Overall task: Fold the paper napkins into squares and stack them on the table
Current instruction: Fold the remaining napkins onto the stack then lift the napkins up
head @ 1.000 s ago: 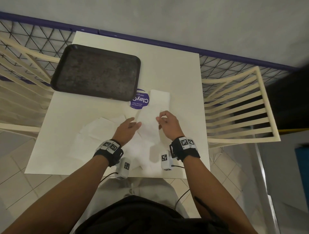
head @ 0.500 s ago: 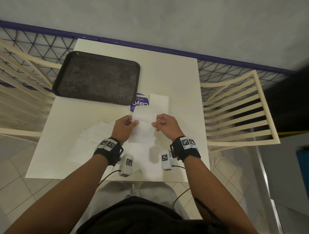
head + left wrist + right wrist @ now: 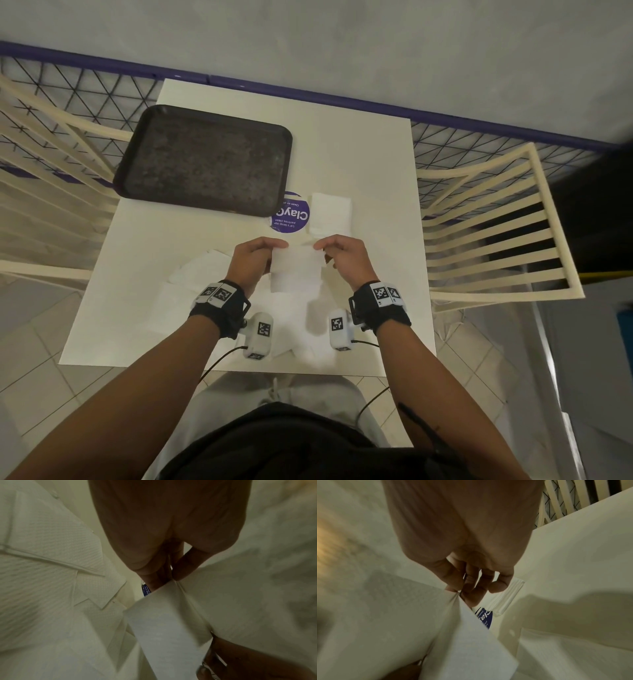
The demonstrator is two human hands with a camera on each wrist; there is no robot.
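A paper napkin is pinched at its top corners by the left hand and right hand, mid-frame above the bench. A fold is judged under way. Next, placement on the folded stack just above seems called for.

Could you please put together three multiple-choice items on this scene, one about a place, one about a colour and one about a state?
1. Where does the folded stack lie?
A. On the tray
B. On the table, right of the round sticker
C. On a chair

2. What colour is the round sticker?
A. Purple
B. Red
C. Green

3. How is the napkin being held?
A. Flat under one palm
B. Crumpled in one fist
C. Pinched at its top corners by both hands, hanging above the table

Answers:
1. B: the head view shows it on the table, beside the sticker, clear of the tray.
2. A: purple with white lettering.
3. C: the left hand and right hand each pinch a corner, and the sheet hangs between them.
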